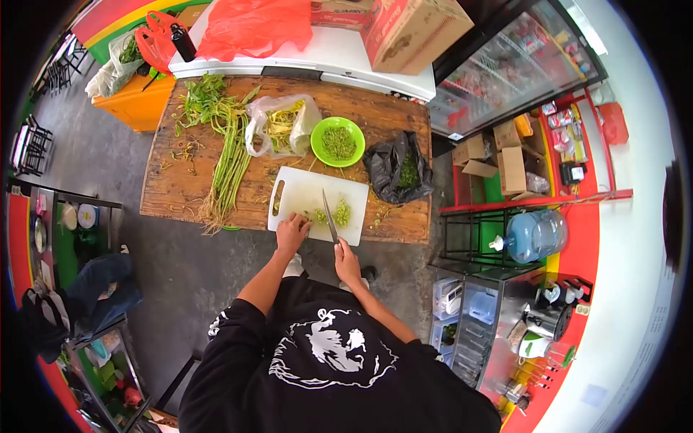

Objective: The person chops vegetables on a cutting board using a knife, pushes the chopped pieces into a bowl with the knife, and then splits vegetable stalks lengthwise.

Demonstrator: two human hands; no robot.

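Note:
A white cutting board [296, 189] lies at the front edge of the wooden table [173, 184]. My right hand [347, 261] is closed round the handle of a knife [330, 216], whose blade points away from me over the board. Chopped green pieces [342, 211] lie right of the blade, with a few more to its left. On the board's lower left rests my left hand [293, 232], fingers bent together beside the small pieces; what they hold, if anything, is hidden. A green bowl [338, 142] of chopped greens stands behind the board.
Long green stalks with roots [232, 166] lie at the left, beside an open plastic bag [283, 124] of yellowish stems. Right of the bowl is a black bag [399, 167] with greens. Behind the table, a white counter [339, 63] holds boxes and red plastic.

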